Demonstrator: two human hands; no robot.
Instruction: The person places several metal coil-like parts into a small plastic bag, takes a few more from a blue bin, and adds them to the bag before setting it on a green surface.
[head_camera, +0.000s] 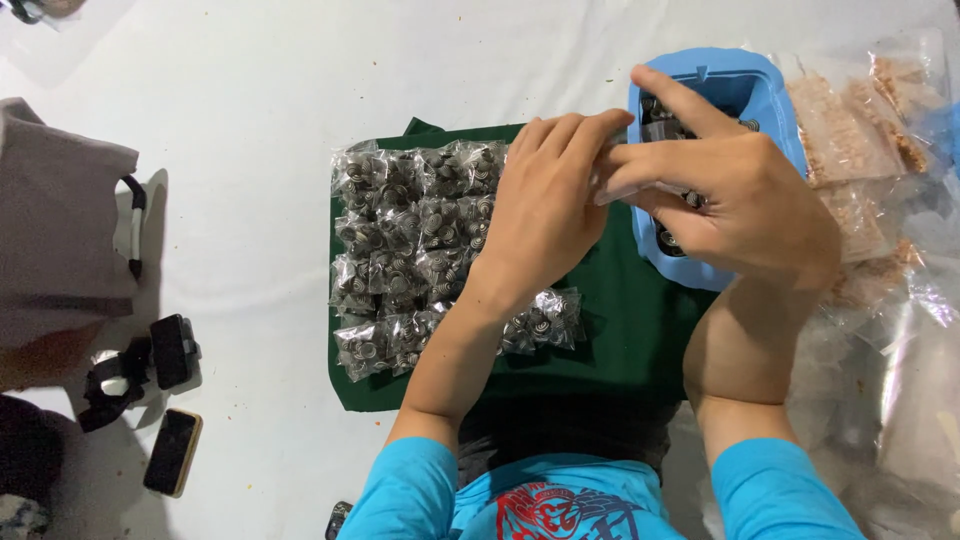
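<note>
My left hand (548, 205) lies over the right side of a block of small clear bags of coiled metal springs (415, 240), its fingertips meeting my right hand. My right hand (735, 190) hovers over a light blue tray (770, 85) that holds loose springs. Between the fingers of both hands sits a small clear bag, mostly hidden by them. The spring bags rest in rows on a dark green cloth (630, 340).
Clear bags of brownish bits (850, 130) lie piled at the right. At the left are a grey bag (60, 220), a black strap device (140, 370) and a phone (172, 452). Everything lies on a white surface (250, 90).
</note>
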